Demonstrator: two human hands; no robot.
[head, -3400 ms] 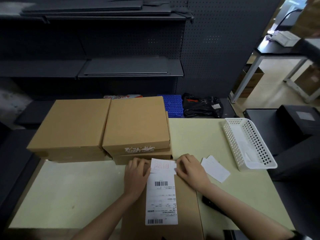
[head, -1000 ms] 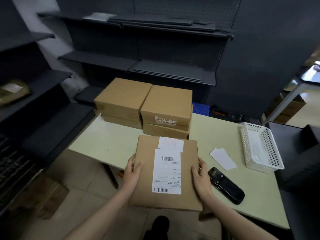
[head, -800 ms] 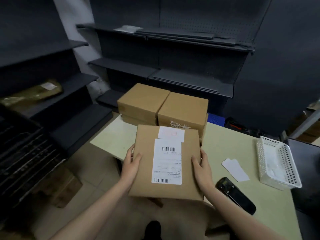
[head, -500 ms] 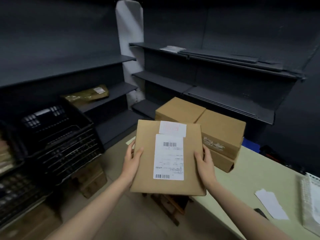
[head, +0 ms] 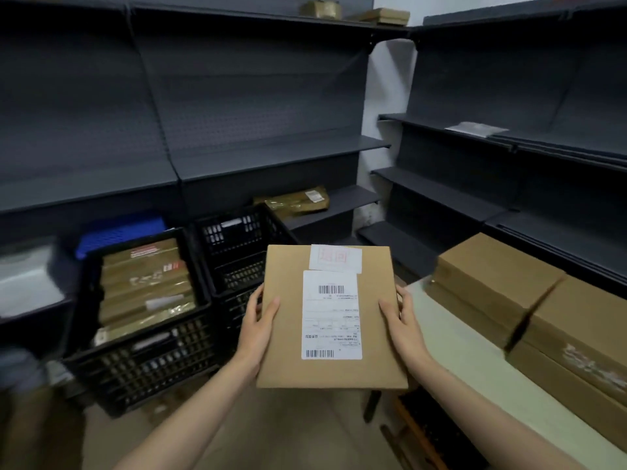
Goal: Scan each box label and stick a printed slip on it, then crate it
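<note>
A: While the box [head: 330, 317] is up in the air, which hands have it?
B: Both. The left hand [head: 258, 320] grips its left edge with the thumb curled over the top face, and the right hand [head: 404, 322] grips the right edge the same way.
A: Where is it?
B: Level, off the table [head: 475, 364], which lies to the right. The crates are beyond it and to the left.
A: What's stuck on it?
B: A long white label [head: 331, 315] with barcodes, and above that a small slip [head: 336, 257] with red print, touching the label's top edge.
A: The crates?
B: One black crate [head: 142, 340] holds brown boxes packed on edge. A second crate [head: 237, 252] stands just beside it on the right; I cannot tell what is inside.
A: And on the table?
B: Stacked boxes [head: 529, 300] at the right.
</note>
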